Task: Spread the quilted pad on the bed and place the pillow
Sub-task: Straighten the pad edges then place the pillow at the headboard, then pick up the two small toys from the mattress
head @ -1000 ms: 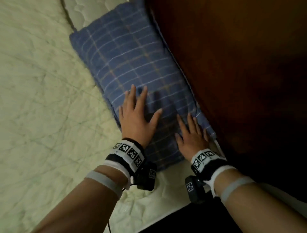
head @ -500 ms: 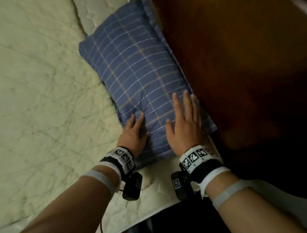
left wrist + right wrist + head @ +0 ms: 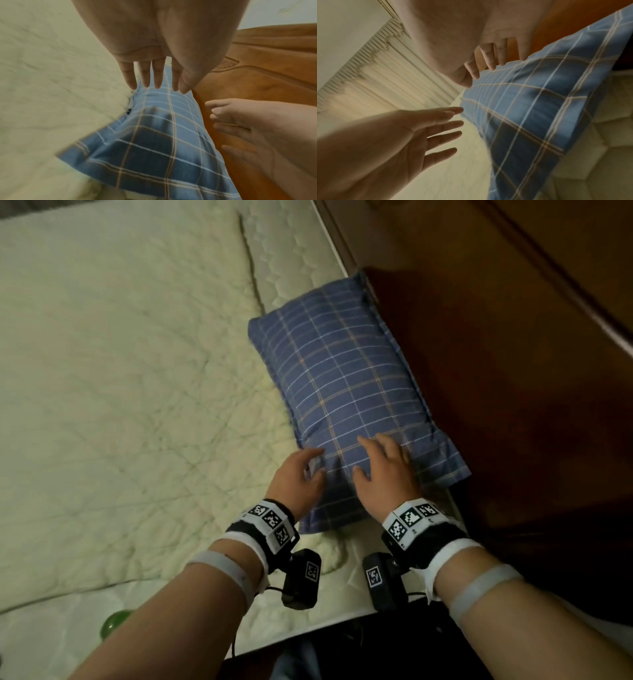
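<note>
Blue plaid pillow (image 3: 346,392) centre-right of frame, on pale quilted pad (image 3: 120,371), against dark wooden headboard (image 3: 496,371); left hand (image 3: 298,477) and right hand (image 3: 383,470) over its near end, fingers loose, grasping nothing; contact unclear, wrist views blurred; forearms cut off below.

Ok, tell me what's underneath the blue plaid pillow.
The pillow lies on the white quilted mattress, its left edge over the pale green pad. The headboard runs along its right side. Whatever is directly beneath its middle is covered.
</note>
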The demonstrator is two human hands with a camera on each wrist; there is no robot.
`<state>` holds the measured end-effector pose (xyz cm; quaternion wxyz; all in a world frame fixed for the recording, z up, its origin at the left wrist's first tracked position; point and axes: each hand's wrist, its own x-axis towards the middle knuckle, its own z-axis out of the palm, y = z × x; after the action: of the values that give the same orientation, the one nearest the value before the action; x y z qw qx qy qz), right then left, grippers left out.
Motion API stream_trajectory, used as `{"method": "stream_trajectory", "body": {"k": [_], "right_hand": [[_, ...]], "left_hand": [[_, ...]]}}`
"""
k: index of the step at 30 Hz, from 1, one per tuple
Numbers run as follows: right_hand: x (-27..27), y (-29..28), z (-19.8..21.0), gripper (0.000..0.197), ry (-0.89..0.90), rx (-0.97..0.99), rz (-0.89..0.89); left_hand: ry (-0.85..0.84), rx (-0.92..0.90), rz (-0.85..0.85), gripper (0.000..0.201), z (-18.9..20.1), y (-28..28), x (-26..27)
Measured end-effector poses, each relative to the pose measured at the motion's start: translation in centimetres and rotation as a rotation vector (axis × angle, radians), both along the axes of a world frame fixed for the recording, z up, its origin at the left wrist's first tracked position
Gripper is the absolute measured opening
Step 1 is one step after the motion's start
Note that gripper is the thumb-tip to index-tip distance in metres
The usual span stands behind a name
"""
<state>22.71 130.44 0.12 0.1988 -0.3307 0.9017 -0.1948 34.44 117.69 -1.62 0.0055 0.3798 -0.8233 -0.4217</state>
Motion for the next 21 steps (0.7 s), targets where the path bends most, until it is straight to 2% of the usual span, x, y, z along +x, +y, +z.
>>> {"method": "stream_trajectory", "body": {"k": [5,10,15,21], "right_hand": [[4.2,-1.6,3.6,0.053,-0.144,-0.019,0.079],[10.5,-4.2,5.1,0.048,-0.253,0.033,0.157],[18.9,-6.5,4.4,0.040,-0.324,0.088,0.221],[30.2,-8.5,1.9,0.035,-0.407,0.218,0.253]], "left_hand": [[-0.036,0.019,0.117,0.034,2.8,-1.8,7.1],[-0.038,0.064,0.265,0.026,4.7,-3.3,15.8],[-0.013,0.136,0.437,0.023,4.9,-5.1,26.1],[-0.034,0.158,0.493,0.023,3.1,-6.6,39.8]]}}
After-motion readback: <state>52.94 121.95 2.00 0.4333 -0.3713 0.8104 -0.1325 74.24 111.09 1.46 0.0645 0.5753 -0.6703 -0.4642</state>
